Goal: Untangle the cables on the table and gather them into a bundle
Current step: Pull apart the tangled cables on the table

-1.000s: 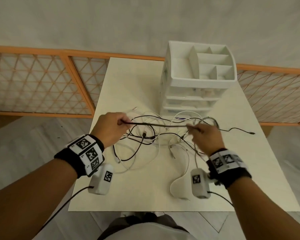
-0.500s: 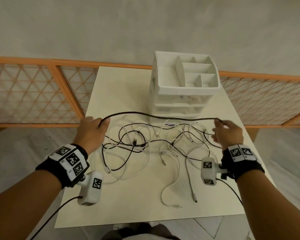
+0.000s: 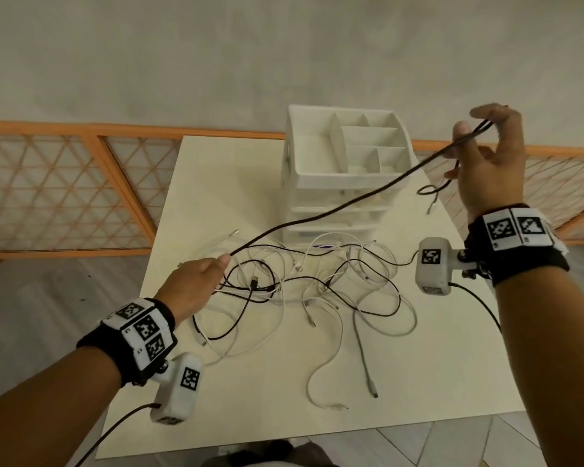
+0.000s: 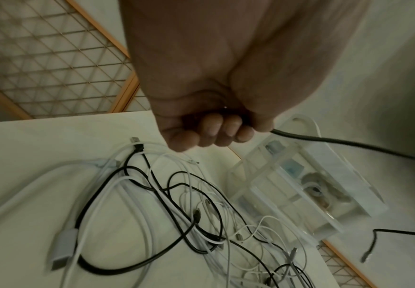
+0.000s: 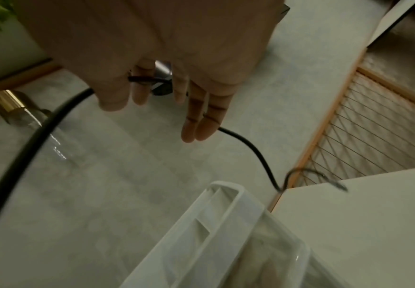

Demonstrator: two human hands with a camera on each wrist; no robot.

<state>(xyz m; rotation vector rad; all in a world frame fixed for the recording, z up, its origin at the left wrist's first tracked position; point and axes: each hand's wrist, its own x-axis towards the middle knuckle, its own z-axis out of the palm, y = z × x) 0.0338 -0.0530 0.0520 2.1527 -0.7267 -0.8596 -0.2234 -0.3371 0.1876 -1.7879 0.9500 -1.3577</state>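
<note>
My head view is evenly and softly lit, with warm tone, no glare and only faint shadows under the cables on the table. Straight lines bow toward the edges from the wide lens. My right hand shows motion blur at the fingertips. Both wrist views read dim, greenish and noisy; each palm, close to the lens, is soft, and the drawer unit smears.
</note>
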